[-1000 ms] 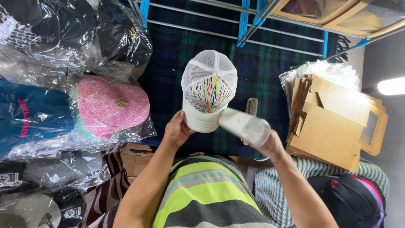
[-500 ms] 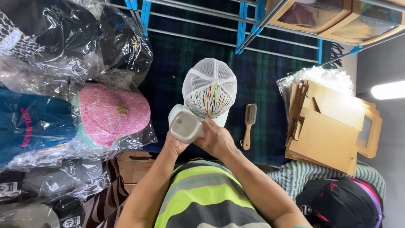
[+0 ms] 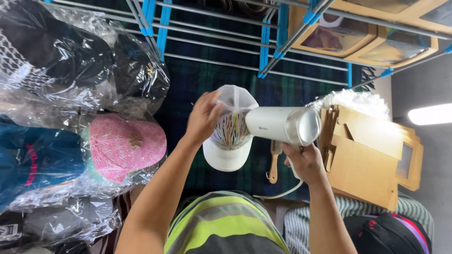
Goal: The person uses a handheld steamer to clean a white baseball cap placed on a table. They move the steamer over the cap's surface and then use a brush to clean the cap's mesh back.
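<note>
1. A dark green and navy plaid cloth (image 3: pixel 197 84) covers the surface that carries everything; whether a table or a bed lies beneath cannot be told.
2. At nine o'clock a pink patterned cap (image 3: pixel 125 148) lies on it, wrapped in clear plastic.
3. At ten o'clock, dark caps in plastic bags (image 3: pixel 70 61) are heaped together.
4. Toward eight o'clock lies a teal cap in plastic (image 3: pixel 33 160), touching the pink one's wrapping.
5. Just right of centre, a wooden-handled brush (image 3: pixel 273 167) lies on the cloth.
6. At three o'clock a stack of flat cardboard pieces (image 3: pixel 362 155) rests, with crinkled clear plastic (image 3: pixel 351 99) behind it.
</note>
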